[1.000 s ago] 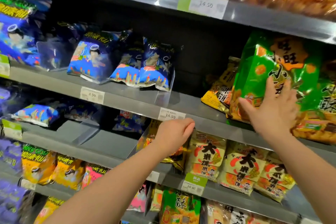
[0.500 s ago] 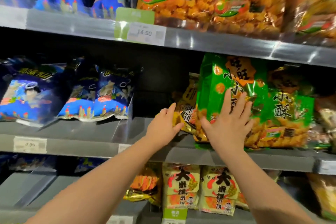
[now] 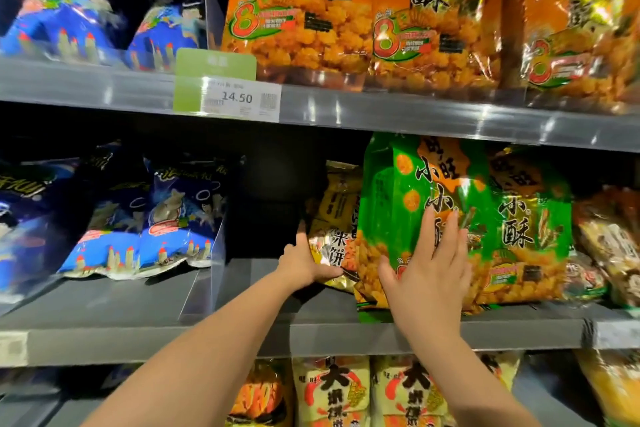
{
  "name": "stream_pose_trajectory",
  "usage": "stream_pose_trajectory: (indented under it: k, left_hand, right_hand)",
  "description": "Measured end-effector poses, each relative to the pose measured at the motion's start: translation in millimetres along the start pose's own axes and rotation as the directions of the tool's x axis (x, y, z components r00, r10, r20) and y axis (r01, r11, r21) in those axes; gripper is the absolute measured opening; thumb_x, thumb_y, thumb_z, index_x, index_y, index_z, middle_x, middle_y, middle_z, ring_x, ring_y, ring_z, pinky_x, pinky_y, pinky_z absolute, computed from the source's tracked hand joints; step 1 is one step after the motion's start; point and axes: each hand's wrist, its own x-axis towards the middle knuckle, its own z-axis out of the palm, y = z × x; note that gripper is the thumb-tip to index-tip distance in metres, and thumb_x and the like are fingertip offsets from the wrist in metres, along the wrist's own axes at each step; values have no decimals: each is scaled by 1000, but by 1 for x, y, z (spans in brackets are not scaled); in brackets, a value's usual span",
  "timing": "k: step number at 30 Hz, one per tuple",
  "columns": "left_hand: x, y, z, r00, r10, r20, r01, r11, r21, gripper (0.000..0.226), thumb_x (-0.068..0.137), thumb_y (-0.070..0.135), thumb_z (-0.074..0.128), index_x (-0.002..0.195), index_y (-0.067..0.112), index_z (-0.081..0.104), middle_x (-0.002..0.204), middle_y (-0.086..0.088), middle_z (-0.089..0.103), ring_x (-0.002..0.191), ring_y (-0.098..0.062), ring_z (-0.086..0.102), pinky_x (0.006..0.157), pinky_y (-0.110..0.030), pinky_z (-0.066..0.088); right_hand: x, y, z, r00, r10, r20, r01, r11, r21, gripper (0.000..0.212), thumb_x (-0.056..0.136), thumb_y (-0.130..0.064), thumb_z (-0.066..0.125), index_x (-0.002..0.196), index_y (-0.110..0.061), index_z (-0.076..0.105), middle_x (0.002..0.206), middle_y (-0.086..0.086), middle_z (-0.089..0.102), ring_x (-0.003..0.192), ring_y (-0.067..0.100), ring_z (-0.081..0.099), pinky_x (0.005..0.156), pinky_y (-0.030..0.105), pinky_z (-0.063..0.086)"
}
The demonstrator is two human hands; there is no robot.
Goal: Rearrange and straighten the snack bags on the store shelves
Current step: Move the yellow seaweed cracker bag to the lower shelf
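Head camera is showing a glossy green snack bag [image 3: 391, 204], printed with orange patches and black characters, standing upright on the middle shelf [image 3: 242, 333]. The right hand [image 3: 429, 274] is pressing flat against its front, fingers [image 3: 450, 232] straight over the lower half. Just beside it, the left hand [image 3: 301, 263] is gripping the lower edge of a yellow rice-cracker bag [image 3: 334, 218] leaning behind the green one.

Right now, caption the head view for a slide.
Left hand grips a gold foil snack bag while the right hand presses flat on the green plastic snack bag beside it.
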Motion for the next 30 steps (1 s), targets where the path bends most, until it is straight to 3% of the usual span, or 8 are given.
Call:
stream_pose_trajectory:
  k: [5,9,12,17,21,25,30]
  left_hand:
    - [-12,1,-9,1000,26,-16,-25,998,56,122,57,41,86,146,26,4,133,-18,36,120,-38,45,100,-44,39]
    - [-24,0,-15,995,95,-41,-97,995,-34,124,58,40,85,147,27,-1,133,-12,47,121,-31,48,101,-41,41]
    - [-37,0,-19,987,92,-129,-107,988,-112,114,68,39,79,149,23,0,135,-7,50,121,-27,49,96,-35,42]
    - [-69,-7,-28,946,120,-301,-152,985,-85,105,78,36,72,149,24,-4,134,-6,52,112,-26,55,84,-32,44]
    - [-87,-9,-38,896,216,-389,-261,963,-66,107,77,27,74,149,28,-4,133,-2,53,114,-19,54,89,-27,43]
    - [-103,-8,-48,858,307,-411,-331,944,15,108,75,26,75,147,40,-5,134,-2,50,117,-17,52,97,-38,46]
    - [-127,-20,-54,844,236,-482,-293,955,-45,102,80,23,72,147,36,-4,145,3,39,126,-15,44,98,-29,38]
  right_hand:
    - [-1,-1,-1,1000,-3,21,3,1000,5,95,84,-47,58,146,-32,-11,159,12,-1,145,36,5,111,57,16]
    - [0,-1,-4,998,21,55,-21,1000,11,93,85,-47,56,149,-27,-9,159,11,-3,145,35,2,112,57,15]
    - [1,-2,-5,998,32,63,-32,999,10,91,86,-48,55,150,-23,-6,159,12,-3,145,34,2,112,56,15]
    - [-3,-3,4,989,79,121,-81,997,15,88,90,-48,50,149,-19,-9,159,11,-3,145,33,5,113,56,19]
    - [-4,-11,12,997,-2,74,3,1000,-14,84,90,-33,56,150,-9,2,158,15,7,144,34,13,110,56,22]
    - [1,-21,24,996,-34,81,39,997,-63,79,87,-14,60,149,-5,12,155,18,18,141,39,22,106,58,27]
    - [10,-39,35,991,-48,127,56,997,-61,76,82,-3,56,149,-9,19,154,21,18,139,41,25,102,58,30]
